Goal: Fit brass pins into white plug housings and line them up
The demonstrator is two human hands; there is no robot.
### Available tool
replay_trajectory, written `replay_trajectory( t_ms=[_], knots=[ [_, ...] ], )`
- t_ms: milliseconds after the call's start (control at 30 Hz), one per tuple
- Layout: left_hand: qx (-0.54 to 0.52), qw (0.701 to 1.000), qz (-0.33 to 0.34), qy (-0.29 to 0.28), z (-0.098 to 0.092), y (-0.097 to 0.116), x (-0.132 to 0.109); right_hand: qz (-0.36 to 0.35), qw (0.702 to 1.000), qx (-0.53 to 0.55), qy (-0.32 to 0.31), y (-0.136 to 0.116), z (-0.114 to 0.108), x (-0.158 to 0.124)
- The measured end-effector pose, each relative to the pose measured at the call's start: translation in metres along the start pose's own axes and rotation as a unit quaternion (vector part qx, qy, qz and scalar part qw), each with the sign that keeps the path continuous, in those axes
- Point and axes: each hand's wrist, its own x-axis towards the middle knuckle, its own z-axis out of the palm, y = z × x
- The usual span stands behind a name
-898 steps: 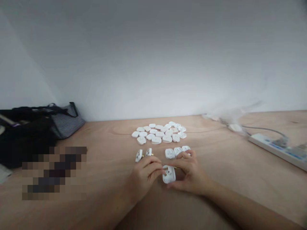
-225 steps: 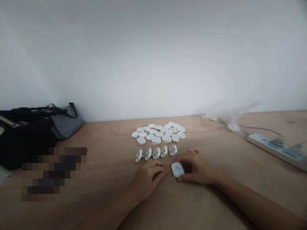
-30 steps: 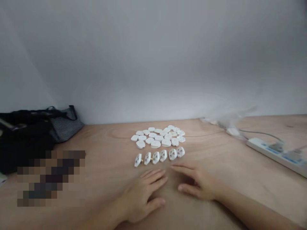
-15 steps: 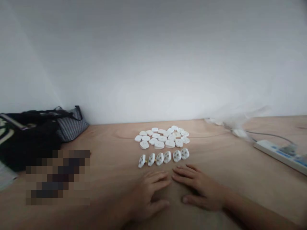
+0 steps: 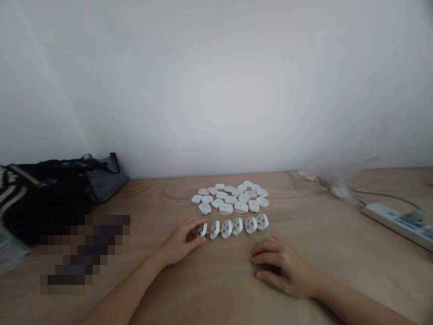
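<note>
On the wooden table (image 5: pixel 338 253) a short row of several white plugs (image 5: pixel 237 225) stands on edge, brass pins showing between some of them. Behind the row lies a flat cluster of several white plug pieces (image 5: pixel 232 197). My left hand (image 5: pixel 182 240) reaches the row's left end, thumb and fingers closed round the leftmost plug (image 5: pixel 202 230). My right hand (image 5: pixel 282 266) rests palm down on the table in front of the row's right end. Its fingers are loosely bent and hold nothing.
A black bag (image 5: pixel 40 198) and a striped pouch (image 5: pixel 101 178) sit at the left against the white wall. A blurred-out patch (image 5: pixel 84 253) lies in front of them. At the right are a white power strip (image 5: pixel 399 221) with a cable and some clear plastic (image 5: pixel 324 178).
My left hand moved forward and left from lying flat to grip the row's leftmost plug. My right hand drew back a little and curled its fingers. The view tilted slightly up.
</note>
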Motion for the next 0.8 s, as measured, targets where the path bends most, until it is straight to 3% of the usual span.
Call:
replay_trajectory(
  t_ms=[167,333,500,667,800],
  knots=[
    [-0.064,0.997,-0.035,0.036,0.005,0.019,-0.011,0.005,1.000,-0.001,-0.001,0.001,0.000,-0.002],
    [-0.079,0.996,0.014,0.034,0.024,0.051,-0.019,0.005,1.000,0.001,0.002,0.002,0.000,-0.003],
    [0.022,0.995,0.097,0.032,0.028,0.060,-0.022,0.017,1.000,0.005,0.001,0.003,0.001,-0.003],
    [0.034,0.990,0.139,-0.019,0.029,0.062,-0.023,0.037,0.999,0.033,0.017,0.004,0.003,-0.001],
    [0.043,0.983,0.156,-0.088,0.034,0.077,-0.016,0.055,0.997,0.041,0.029,0.003,0.005,0.001]
  ],
)
